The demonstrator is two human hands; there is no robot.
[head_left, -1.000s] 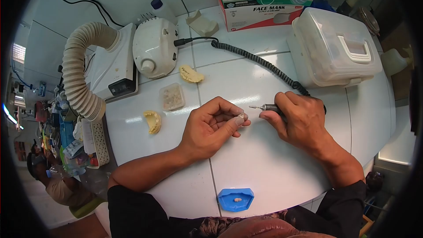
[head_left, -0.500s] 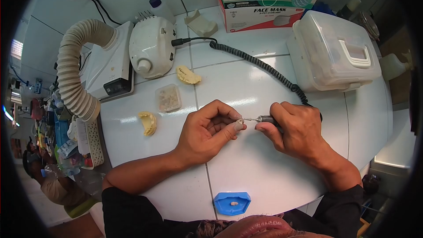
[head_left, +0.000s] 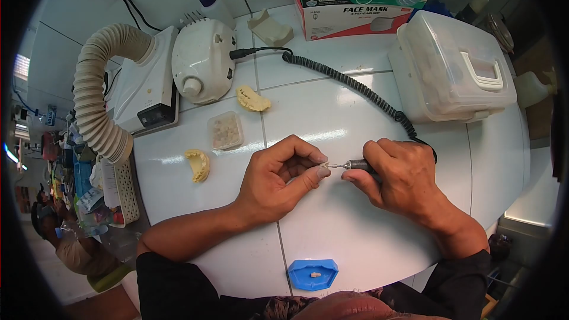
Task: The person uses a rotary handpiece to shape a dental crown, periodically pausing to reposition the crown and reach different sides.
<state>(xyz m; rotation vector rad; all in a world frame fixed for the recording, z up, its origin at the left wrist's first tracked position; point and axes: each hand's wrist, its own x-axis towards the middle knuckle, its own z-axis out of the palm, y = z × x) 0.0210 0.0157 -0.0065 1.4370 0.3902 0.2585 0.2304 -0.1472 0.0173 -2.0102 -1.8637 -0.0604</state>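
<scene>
My left hand [head_left: 275, 179] pinches a small pale piece [head_left: 324, 166] between thumb and fingertips; most of it is hidden by the fingers. My right hand [head_left: 400, 175] grips a dark and silver rotary handpiece [head_left: 360, 165], its thin bit pointing left and meeting the piece. A black coiled cord [head_left: 349, 83] runs from the handpiece to a white control unit [head_left: 204, 61]. Below the hands, a blue tray [head_left: 301, 282] holds a small pinkish piece [head_left: 315, 275]. Left of my left hand lie two yellowish dental casts [head_left: 198, 165] [head_left: 253, 99] and a clear box [head_left: 226, 131] of small pieces.
A ribbed hose [head_left: 89, 92] on a white device [head_left: 142, 86] stands at left, near a perforated basket [head_left: 127, 192]. Mask boxes [head_left: 355, 21] and a lidded case [head_left: 453, 68] are at the back. Another person [head_left: 77, 252] sits far left.
The bit has come closer to my left fingertips, and the small piece is now more hidden between them. The view has shifted slightly.
</scene>
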